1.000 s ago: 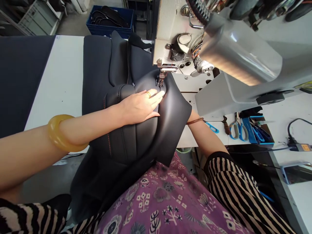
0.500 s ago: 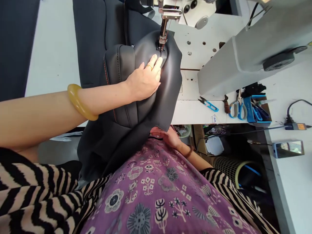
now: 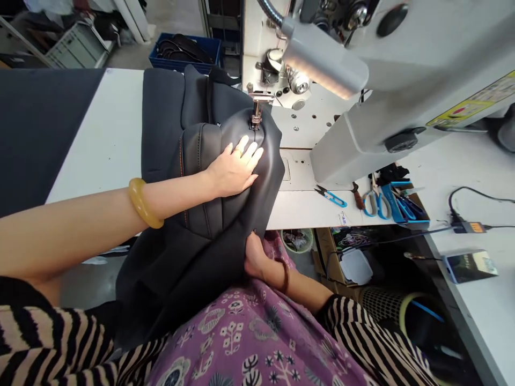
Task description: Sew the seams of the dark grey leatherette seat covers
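Observation:
A black leather-like cover (image 3: 235, 217) with orange stitching drapes over the sewing machine bed and down toward my lap. My left hand (image 3: 233, 169) lies on it with fingers spread, just in front of the presser foot (image 3: 255, 123), which stands on a seam. By the table's front edge, my right hand (image 3: 256, 256) is closed around the cover's near right edge. Its fingertips are partly hidden by the material. The grey sewing machine (image 3: 341, 145) rises at the right, with a lamp (image 3: 324, 59) above the needle area.
Thread snips (image 3: 330, 197), a brown-handled tool (image 3: 357, 196), scissors (image 3: 376, 203) and a blue tool box (image 3: 404, 202) lie along the table's right front. A phone (image 3: 470, 266) lies further right. Below are a waste bin (image 3: 296, 240) and a mesh basket (image 3: 380, 300). A blue crate (image 3: 185, 51) stands behind.
The camera view has tilted up, showing more of the machine and floor. My right hand has come out from under the cover's edge and grips it further left. My left fingers have spread.

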A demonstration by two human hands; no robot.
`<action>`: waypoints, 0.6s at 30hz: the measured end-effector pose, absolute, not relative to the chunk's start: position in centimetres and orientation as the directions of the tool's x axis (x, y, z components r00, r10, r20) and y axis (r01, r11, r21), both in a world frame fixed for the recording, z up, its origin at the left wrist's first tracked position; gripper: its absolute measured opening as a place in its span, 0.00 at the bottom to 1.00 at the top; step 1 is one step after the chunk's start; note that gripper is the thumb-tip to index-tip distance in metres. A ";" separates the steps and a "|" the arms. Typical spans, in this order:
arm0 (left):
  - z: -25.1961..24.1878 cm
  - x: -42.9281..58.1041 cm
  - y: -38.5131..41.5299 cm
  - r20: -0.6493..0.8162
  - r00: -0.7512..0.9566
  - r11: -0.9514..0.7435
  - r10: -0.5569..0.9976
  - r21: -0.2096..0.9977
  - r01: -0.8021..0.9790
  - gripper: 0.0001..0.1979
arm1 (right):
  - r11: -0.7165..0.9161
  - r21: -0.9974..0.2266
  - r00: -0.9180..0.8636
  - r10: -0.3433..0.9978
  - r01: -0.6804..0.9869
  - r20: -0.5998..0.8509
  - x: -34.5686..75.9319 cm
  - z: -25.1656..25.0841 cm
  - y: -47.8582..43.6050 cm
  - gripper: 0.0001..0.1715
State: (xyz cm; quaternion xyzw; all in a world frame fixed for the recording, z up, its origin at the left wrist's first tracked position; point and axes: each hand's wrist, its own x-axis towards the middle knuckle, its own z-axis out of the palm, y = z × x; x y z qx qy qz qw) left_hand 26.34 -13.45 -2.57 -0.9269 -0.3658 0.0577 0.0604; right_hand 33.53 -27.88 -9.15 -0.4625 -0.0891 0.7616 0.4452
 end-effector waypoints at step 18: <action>0.1 26.4 -11.9 -0.134 0.777 -0.786 0.616 -0.178 0.592 0.26 | -0.624 -0.461 -0.262 0.731 -0.631 -0.630 34.4 -4.6 -25.6 0.23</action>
